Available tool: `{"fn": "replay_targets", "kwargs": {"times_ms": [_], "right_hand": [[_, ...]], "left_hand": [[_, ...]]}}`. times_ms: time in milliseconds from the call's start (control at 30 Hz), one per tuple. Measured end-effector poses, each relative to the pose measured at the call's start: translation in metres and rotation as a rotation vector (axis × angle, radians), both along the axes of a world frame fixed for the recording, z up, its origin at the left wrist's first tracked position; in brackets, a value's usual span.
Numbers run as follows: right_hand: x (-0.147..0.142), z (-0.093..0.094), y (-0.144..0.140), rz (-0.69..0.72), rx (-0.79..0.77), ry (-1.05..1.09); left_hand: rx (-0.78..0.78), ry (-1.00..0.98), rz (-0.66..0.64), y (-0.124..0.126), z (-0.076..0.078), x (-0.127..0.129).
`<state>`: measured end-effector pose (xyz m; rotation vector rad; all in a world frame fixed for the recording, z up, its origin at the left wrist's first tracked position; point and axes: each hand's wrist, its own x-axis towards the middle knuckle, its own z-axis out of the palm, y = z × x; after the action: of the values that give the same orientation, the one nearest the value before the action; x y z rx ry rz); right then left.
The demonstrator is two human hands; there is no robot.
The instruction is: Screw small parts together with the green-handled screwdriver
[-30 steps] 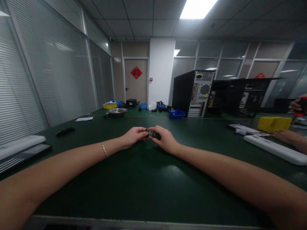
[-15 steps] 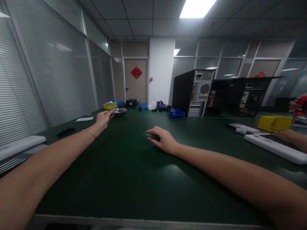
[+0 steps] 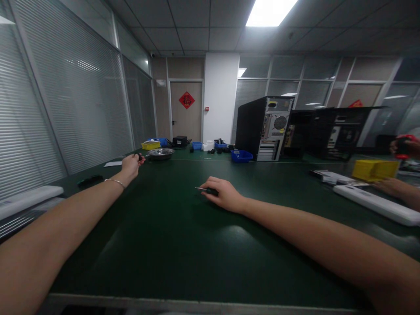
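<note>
My right hand (image 3: 223, 192) rests low over the green table (image 3: 157, 245), its fingers closed round a small screwdriver (image 3: 211, 191) with a dark handle. The thin metal shaft points left. Farther off at the left, my left hand (image 3: 130, 167) is pinched; a small dark bit shows at its fingertips, too small to name. Just right of that hand stands a shallow metal dish (image 3: 160, 153) with small things in it, apart from the fingers.
A white sheet (image 3: 113, 164) and a dark object (image 3: 90, 180) lie left of my arm. Blue bins (image 3: 242, 155) and a black computer tower (image 3: 252, 127) stand at the back. On the right, another person's hand (image 3: 390, 186) is by a yellow bin (image 3: 374, 169) and a long white object (image 3: 374, 203).
My left hand has drawn back from the metal dish, left and slightly nearer, still pinched. My right hand has dipped slightly, with the screwdriver still in it.
</note>
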<state>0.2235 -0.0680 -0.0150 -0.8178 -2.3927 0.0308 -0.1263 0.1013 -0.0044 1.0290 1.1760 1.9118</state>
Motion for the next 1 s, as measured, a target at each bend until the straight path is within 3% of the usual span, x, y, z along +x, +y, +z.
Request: {"fn": "replay_targets", "kwargs": {"times_ms": [300, 467, 633, 767, 900, 1000], "right_hand": [[-0.001, 0.002, -0.001, 0.013, -0.009, -0.023], [-0.001, 0.002, -0.002, 0.018, -0.015, -0.035], [0.001, 0.0, 0.004, -0.108, -0.023, 0.021], [0.004, -0.003, 0.013, -0.235, -0.095, 0.125], [0.006, -0.007, 0.019, -0.289, -0.097, 0.22], [0.006, -0.007, 0.018, -0.258, -0.062, 0.234]], "left_hand": [[-0.006, -0.026, -0.094, -0.002, 0.001, -0.003], [-0.001, 0.026, -0.169, -0.008, 0.001, 0.009], [-0.023, 0.12, -0.315, -0.02, -0.004, 0.053], [-0.024, 0.255, -0.531, -0.054, -0.005, 0.101], [0.129, 0.706, -0.815, -0.098, -0.006, 0.136], [0.225, 0.807, -0.887, -0.119, -0.007, 0.146]]}}
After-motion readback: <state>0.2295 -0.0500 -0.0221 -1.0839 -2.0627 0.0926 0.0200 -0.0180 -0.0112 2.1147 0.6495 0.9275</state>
